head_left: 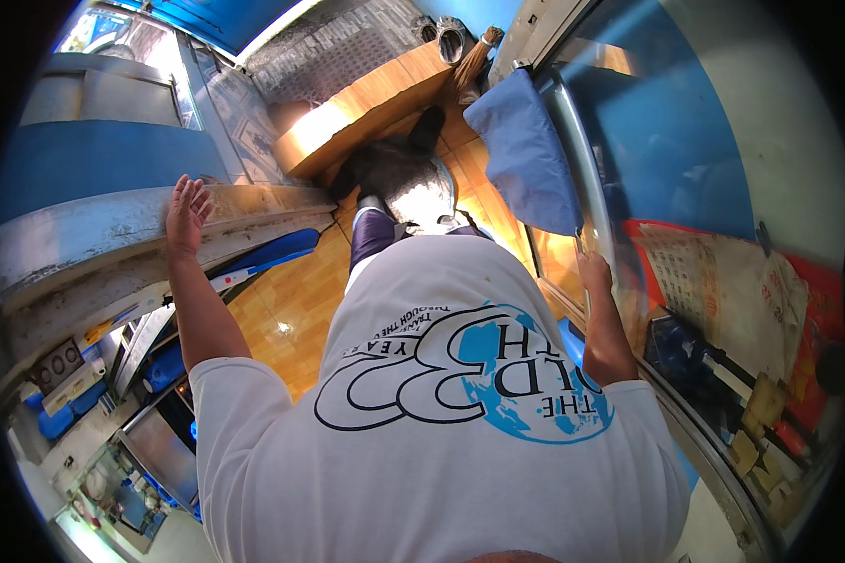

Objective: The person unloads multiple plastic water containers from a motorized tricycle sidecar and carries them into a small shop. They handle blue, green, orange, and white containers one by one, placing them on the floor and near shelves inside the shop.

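Note:
My left hand [187, 215] rests flat, fingers spread, on the top of a grey worn ledge [113, 244] at the left. My right hand [593, 271] is wrapped around the long metal handle [580, 169] of a glass-fronted door [685, 141] at the right. A blue cloth [526, 155] hangs over that handle just beyond my hand. I look down over my white printed shirt [441, 422] to my legs and the wooden floor [296, 310].
A wooden step or bench [366, 103] lies ahead, with a straw broom [474, 61] beside it. A dark mat [399, 169] lies at my feet. Shelves with blue items [113, 394] stand low at the left. Packets and a calendar [723, 291] show behind the glass.

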Tool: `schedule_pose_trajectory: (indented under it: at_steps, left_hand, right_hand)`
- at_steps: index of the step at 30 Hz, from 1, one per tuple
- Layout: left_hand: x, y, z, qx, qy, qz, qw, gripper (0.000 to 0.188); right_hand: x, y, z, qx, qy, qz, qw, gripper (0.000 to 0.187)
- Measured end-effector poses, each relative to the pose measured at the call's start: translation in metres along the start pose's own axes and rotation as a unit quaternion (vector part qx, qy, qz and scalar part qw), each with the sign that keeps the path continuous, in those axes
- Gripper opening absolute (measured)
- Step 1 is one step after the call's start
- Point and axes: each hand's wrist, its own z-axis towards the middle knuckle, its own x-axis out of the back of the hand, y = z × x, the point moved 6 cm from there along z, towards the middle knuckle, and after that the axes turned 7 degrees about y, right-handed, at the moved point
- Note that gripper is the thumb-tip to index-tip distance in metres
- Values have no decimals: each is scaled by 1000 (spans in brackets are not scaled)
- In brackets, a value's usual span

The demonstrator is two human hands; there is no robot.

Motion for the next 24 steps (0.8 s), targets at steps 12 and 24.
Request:
schedule_pose_trajectory:
  at_steps: [12,24]
  left_hand:
    - [1,-1,3,8,17,-7,1000,67]
    - [2,-2,5,-27,39,-23,999,74]
  right_hand:
    - [-17,5,-24,-10,-23,29,999,35]
    - [-24,1,-40,4,-21,53,998,36]
